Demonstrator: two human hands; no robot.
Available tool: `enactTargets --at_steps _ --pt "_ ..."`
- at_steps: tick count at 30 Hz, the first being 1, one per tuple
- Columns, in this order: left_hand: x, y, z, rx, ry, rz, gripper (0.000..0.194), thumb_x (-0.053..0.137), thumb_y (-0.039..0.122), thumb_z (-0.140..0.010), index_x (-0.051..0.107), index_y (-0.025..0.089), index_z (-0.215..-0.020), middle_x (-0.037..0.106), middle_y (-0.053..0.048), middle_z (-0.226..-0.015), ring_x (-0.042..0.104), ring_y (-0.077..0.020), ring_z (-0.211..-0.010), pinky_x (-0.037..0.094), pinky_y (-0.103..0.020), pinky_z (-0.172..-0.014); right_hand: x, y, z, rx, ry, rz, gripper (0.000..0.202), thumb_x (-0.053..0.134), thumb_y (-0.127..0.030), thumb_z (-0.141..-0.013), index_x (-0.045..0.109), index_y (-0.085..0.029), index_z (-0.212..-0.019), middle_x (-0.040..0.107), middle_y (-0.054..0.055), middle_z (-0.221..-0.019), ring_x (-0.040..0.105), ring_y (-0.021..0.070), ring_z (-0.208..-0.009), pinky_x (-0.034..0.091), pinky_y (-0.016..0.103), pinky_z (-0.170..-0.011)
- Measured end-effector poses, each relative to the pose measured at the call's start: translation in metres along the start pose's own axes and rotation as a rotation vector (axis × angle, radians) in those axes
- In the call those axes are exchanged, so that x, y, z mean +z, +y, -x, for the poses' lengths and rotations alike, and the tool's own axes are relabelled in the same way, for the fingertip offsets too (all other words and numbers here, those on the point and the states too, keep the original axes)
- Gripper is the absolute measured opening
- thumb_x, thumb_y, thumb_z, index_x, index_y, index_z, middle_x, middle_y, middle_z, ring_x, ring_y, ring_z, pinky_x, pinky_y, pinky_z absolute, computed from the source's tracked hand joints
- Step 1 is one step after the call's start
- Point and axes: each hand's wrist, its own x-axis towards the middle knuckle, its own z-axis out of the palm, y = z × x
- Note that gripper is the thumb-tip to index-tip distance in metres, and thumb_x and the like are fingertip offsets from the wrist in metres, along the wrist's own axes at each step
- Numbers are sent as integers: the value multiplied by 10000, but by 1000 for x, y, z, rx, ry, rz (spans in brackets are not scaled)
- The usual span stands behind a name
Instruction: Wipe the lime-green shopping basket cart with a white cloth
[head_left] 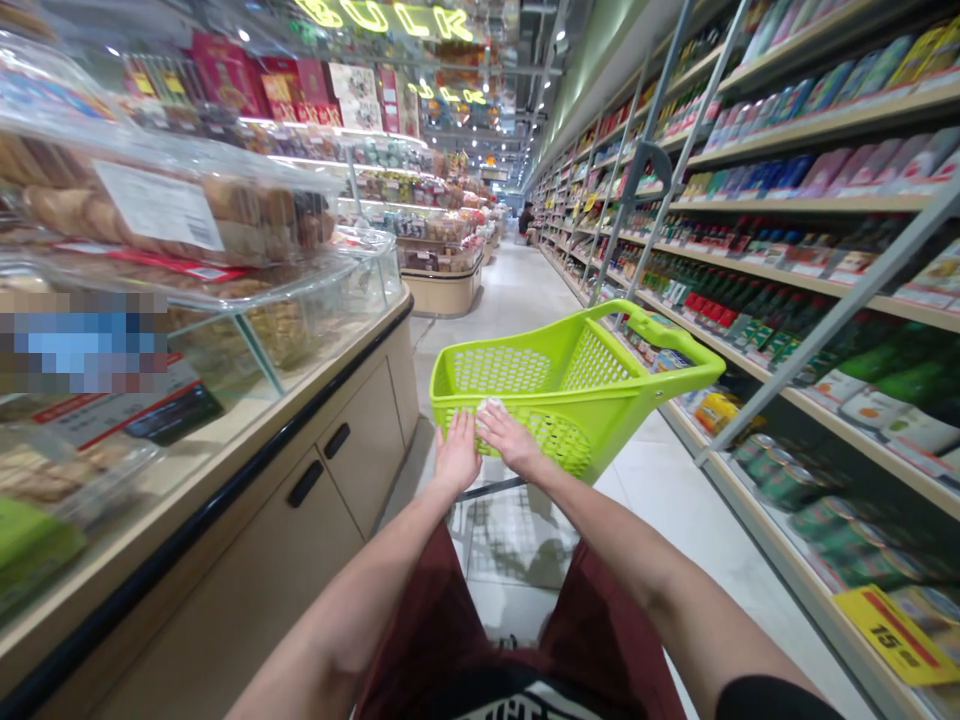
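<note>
A bright green plastic shopping cart [540,400] with a perforated basket stands sideways in front of me. My left hand [459,455] lies against its near side, fingers stretched out and pointing up. Just beside it, my right hand [510,437] presses a small white crumpled wad [491,404], like a tissue or wipe, to the same side wall below the rim. Most of the wad is covered by the fingers. The cart's handle [679,345] points to the right, away from both hands.
On the left runs a counter [352,430] with clear display covers and packaged baked goods. Tall shelves [810,285] of cans and bottles line the right, with a slanted ladder-like metal frame [637,230] before them. A person [526,222] is far down the aisle.
</note>
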Motion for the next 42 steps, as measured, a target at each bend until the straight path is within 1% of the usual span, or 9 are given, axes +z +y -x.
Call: enactTargets --at_steps 4,10,18,23,25,30,33,37,42 --pt "-5 -12 -2 -65 3 -56 631 448 207 -720 293 112 -1325 206 -120 -1437 138 -258 -1327 126 -514 -1054 -3 3 -19 86 -5 41 338 406 -150 -870 516 -204 -1184 380 65 -1356 169 227 -1315 206 519 -1044" --pt "2 -30 9 -79 -42 -80 613 475 216 -719 327 153 -1310 214 -111 -1437 121 -255 -1332 124 -508 -1056 25 -16 1 62 -225 13 283 467 -196 -857 563 -210 -1123 437 58 -1318 281 217 -1277 271 474 -1032" --pt "3 -46 7 -163 -29 -110 603 445 229 -727 320 126 -1308 214 -121 -1435 140 -262 -1327 162 -527 -1039 7 -28 -54 -23 12 73 299 419 -179 -877 534 -229 -1148 398 33 -1350 190 202 -1312 200 486 -1065" --pt "-3 -52 10 -162 -31 -137 612 458 241 -723 311 139 -1309 202 -126 -1438 138 -261 -1329 175 -512 -1040 27 -32 -40 -32 -163 101 214 471 -202 -858 604 -194 -1026 505 58 -1256 342 240 -1242 307 489 -1003" --pt "-6 -52 4 -166 -25 -137 627 455 243 -723 293 133 -1319 198 -128 -1439 134 -260 -1330 180 -510 -1041 28 -33 -33 -35 -171 70 216 472 -213 -860 601 -205 -1033 509 50 -1252 351 227 -1238 340 469 -984" --pt "-17 -34 -29 -98 2 -123 664 448 248 -729 238 136 -1349 166 -109 -1450 109 -259 -1334 149 -519 -1050 -10 -14 -38 72 17 85 309 428 -153 -870 535 -228 -1149 421 37 -1333 250 198 -1292 249 458 -1045" --pt "-25 -18 -45 -64 -63 -95 690 479 261 -707 244 146 -1346 196 -114 -1441 142 -275 -1326 149 -546 -1039 -36 11 -27 226 -9 139 317 440 -136 -856 535 -191 -1153 432 75 -1321 275 233 -1280 275 482 -1017" --pt "-31 -10 -49 -53 -117 -90 713 500 254 -677 254 159 -1339 251 -120 -1422 177 -294 -1313 161 -573 -1021 -63 50 21 347 -49 200 328 444 -161 -857 524 -191 -1174 431 81 -1321 296 254 -1267 307 487 -983" --pt "-28 -7 -36 -19 -84 -110 736 500 226 -664 234 162 -1347 253 -112 -1422 174 -290 -1312 140 -592 -1015 -97 91 80 490 66 301 342 395 -168 -872 511 -189 -1193 421 87 -1328 274 254 -1274 257 497 -1001"
